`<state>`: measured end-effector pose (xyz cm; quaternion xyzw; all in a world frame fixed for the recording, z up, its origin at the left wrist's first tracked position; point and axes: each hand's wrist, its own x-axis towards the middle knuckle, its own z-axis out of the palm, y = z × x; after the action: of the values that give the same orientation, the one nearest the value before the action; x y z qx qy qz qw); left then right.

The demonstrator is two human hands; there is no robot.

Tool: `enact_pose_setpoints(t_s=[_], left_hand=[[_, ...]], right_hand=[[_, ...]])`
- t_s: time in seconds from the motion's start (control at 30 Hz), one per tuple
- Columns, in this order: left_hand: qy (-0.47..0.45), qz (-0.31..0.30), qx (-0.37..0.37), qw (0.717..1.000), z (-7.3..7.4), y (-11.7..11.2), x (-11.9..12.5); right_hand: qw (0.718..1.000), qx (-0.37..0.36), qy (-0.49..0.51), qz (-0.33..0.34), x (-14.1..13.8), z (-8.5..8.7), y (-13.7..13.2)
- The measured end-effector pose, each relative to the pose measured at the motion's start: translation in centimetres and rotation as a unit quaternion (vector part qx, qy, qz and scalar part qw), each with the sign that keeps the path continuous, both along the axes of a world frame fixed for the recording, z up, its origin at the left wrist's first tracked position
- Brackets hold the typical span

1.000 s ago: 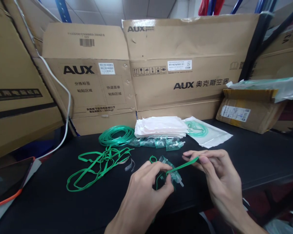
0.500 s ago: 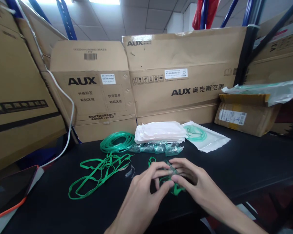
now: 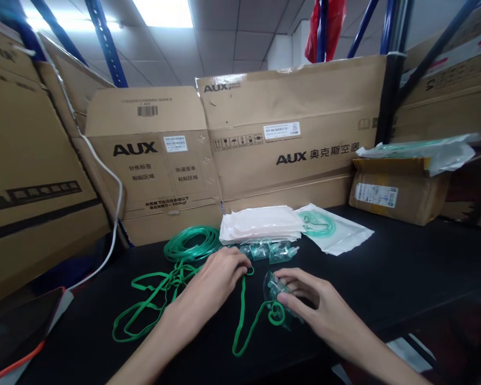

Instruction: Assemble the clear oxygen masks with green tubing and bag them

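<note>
My right hand [image 3: 310, 302] rests on a clear green-tinted plastic mask [image 3: 276, 291] on the black table [image 3: 404, 267], fingers curled over it and pinching it. A green elastic strap [image 3: 242, 315] runs from the mask in a loop toward the table's front edge and up to my left hand [image 3: 212, 286]. That hand lies further left, fingertips closed on the strap's end loop near a pile of loose green straps [image 3: 152, 291].
A coil of green tubing [image 3: 190, 243], several clear masks [image 3: 270, 250], a stack of white pouches [image 3: 260, 223] and a packed pouch [image 3: 336, 230] lie behind. AUX cardboard boxes [image 3: 288, 133] wall the back. A phone [image 3: 20, 331] sits far left.
My hands were together over the mask; now the left hand has moved left with the strap's end, stretching the strap out. The right hand stays on the mask. The view has tilted upward.
</note>
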<state>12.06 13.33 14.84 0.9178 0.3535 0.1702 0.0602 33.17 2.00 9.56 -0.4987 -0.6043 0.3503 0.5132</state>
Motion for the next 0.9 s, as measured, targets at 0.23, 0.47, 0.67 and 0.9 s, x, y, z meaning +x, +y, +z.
enact_pose_setpoints(t_s=[0.23,0.47,0.67,0.9], left_hand=[[0.052,-0.027,0.0,0.998,0.4,0.7,1.3],[-0.035,0.003,-0.018,0.999,1.1,-1.5,1.2],[-0.149,0.062,-0.071,0.984,0.7,-4.4,1.2],[-0.35,0.079,-0.191,0.914,-1.1,-5.5,1.5]], right_hand=[[1.0,0.01,0.004,0.002,0.1,-0.3,-0.1],[0.998,0.016,0.055,0.028,0.4,0.0,-0.1],[0.992,-0.016,0.119,0.044,0.3,0.2,-0.2],[0.986,-0.004,0.156,0.05,0.4,-0.3,0.1]])
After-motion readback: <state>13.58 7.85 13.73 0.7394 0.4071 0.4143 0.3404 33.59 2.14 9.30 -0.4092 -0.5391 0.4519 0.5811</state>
